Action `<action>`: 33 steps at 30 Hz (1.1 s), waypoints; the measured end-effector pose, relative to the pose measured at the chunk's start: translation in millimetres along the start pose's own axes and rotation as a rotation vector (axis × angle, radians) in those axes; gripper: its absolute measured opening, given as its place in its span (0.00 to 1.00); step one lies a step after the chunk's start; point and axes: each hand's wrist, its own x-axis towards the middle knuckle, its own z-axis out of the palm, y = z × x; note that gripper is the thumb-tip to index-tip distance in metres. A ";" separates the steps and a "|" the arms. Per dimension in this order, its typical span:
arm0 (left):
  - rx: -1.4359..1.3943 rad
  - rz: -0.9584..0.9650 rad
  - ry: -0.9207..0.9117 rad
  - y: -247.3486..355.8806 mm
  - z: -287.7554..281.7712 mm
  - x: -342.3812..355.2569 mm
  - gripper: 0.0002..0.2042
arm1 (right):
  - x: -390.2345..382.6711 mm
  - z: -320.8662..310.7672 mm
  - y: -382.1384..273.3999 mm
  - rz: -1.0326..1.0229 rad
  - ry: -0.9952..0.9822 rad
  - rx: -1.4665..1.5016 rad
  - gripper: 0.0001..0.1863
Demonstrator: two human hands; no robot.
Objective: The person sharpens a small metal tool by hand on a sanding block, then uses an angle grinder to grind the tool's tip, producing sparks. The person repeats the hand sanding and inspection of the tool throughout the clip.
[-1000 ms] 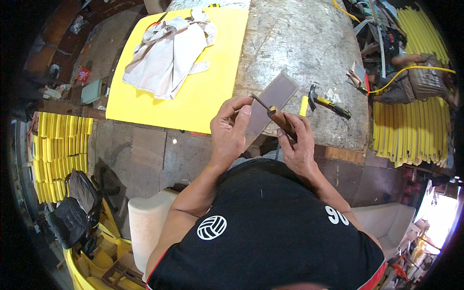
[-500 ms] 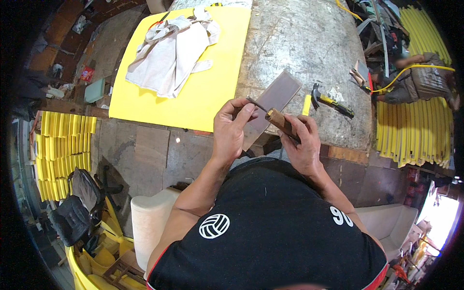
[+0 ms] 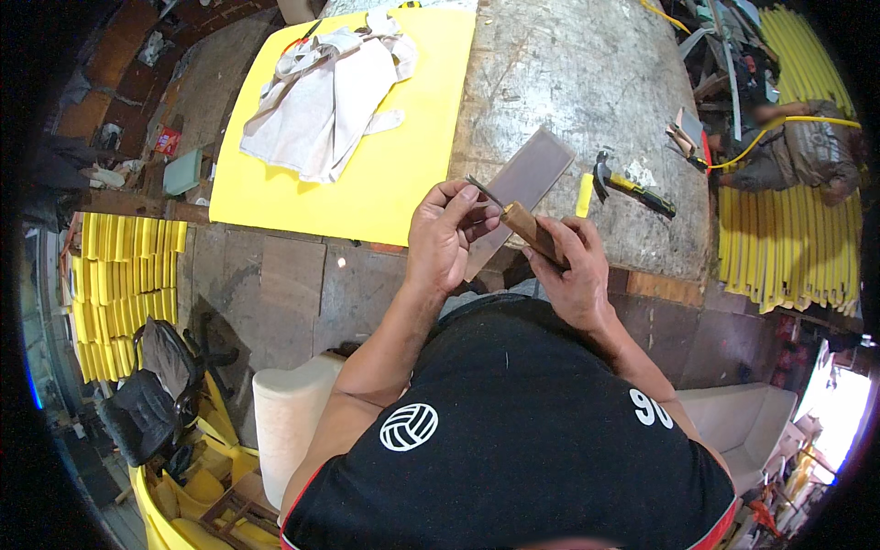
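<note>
While the right hand (image 3: 570, 275) is closed around the wooden handle (image 3: 532, 231) of a knife, its thin blade (image 3: 484, 192) points up and to the left, held over the near edge of the workbench (image 3: 587, 82). The left hand (image 3: 445, 236) pinches the blade between thumb and fingertips, apparently feeling the edge. A flat grey sharpening stone (image 3: 522, 188) lies on the bench directly beneath the knife, overhanging its edge. Judgement: the step in hand looks like an edge check between honing strokes. Any next move calls for light finger pressure drawn across, not along, the edge. A hammer (image 3: 632, 188) lies to the right of the stone; a yellow foam sheet (image 3: 403, 165) with a pale cloth (image 3: 321, 101) lies to the left.
</note>
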 end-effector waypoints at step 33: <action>0.033 -0.013 0.032 -3.5 -3.4 -2.6 0.06 | -2.0 -1.0 -7.2 0.195 -0.114 0.182 0.24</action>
